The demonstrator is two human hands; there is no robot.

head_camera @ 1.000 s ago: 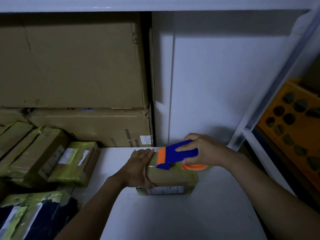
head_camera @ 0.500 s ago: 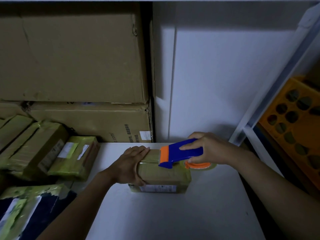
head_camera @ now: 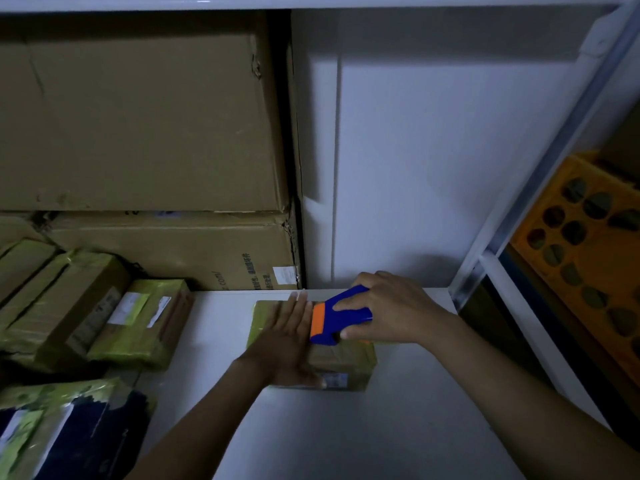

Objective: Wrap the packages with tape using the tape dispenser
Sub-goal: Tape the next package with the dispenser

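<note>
Cartons (head_camera: 138, 109): two big brown ones stacked at the far left, against the wall.
Tabletop (head_camera: 346, 438): white, carrying the packages.
Crate (head_camera: 581, 244): orange, perforated, off to the right beyond the shelf post.
Taped packages (head_camera: 138, 320): a heap at the left, glossy with yellowish tape.
Package (head_camera: 346, 358): small brown box towards the far edge of the tabletop, partly taped, under both hands.
Left hand (head_camera: 287, 337): flat on the package's top, fingers straight, pressing down.
Right hand (head_camera: 391, 306): wrapped round the tape dispenser (head_camera: 341, 318), whose orange front sits on the package top just beside the left fingers.
Handling: the package looks light and stiff, and its taped faces are likely slick, so it would probably slide unless pinned. Hold it by flat pressure on top or at the cardboard corners. The dispenser is rigid and is best gripped on the blue body, clear of the orange front.
</note>
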